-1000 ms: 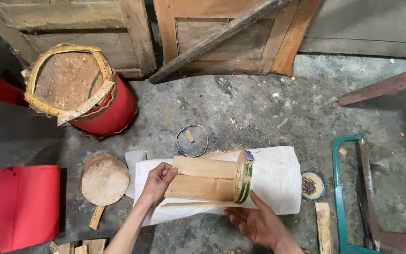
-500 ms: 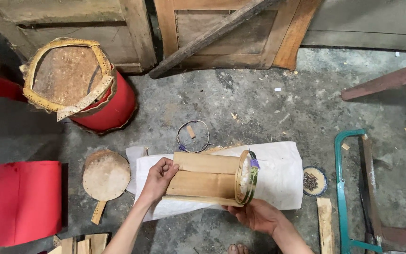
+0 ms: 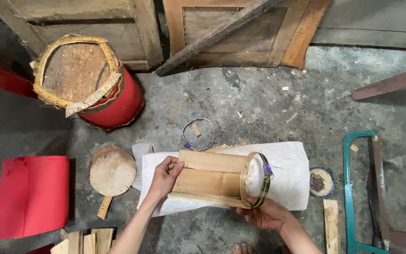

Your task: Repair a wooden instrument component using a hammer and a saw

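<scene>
White sack (image 3: 287,181) on floor = landmark. Wooden slat bundle (image 3: 210,181) over sack's left half, long axis left-right. Left hand (image 3: 165,176) clasps left end; right hand (image 3: 264,216) cups hoop (image 3: 255,181) end from below.

A red drum (image 3: 90,82) with a torn top stands far left, before wooden doors (image 3: 240,33). A red sheet (image 3: 31,195) lies near left, beside a round wooden disc (image 3: 113,170). At right lie a green hacksaw (image 3: 360,188) and a small dish of nails (image 3: 322,182); a wire ring (image 3: 198,134) lies mid-floor.
</scene>
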